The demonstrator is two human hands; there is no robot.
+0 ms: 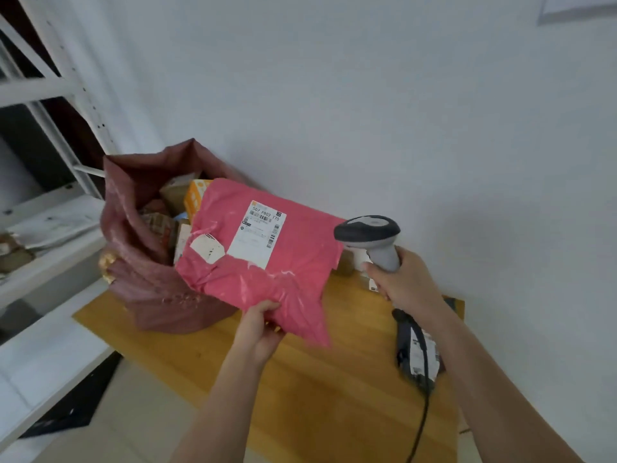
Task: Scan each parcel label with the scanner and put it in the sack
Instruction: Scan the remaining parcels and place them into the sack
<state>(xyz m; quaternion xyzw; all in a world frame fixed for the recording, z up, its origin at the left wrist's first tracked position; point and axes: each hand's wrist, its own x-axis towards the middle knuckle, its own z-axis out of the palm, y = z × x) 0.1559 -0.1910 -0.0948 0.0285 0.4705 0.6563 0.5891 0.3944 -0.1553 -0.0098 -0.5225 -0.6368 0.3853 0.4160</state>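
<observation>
My left hand [258, 329] grips the near corner of a pink plastic parcel [293, 262] and holds it up over the wooden table [317, 389]. Its white label [258, 233] with barcodes faces up. My right hand [405, 280] holds the grey scanner [370, 233] by its handle, its dark head just right of the parcel and pointing left toward it. A dark red sack [143, 262] stands open at the table's far left, with several boxes and parcels inside. The pink parcel's far edge overlaps the sack's mouth.
A dark parcel with a white label [417, 352] lies on the table's right side under my right forearm, with the scanner's black cable [422, 426] running over it. Small boxes [354, 262] sit behind the scanner. White metal shelving [43, 228] stands left. A white wall is behind.
</observation>
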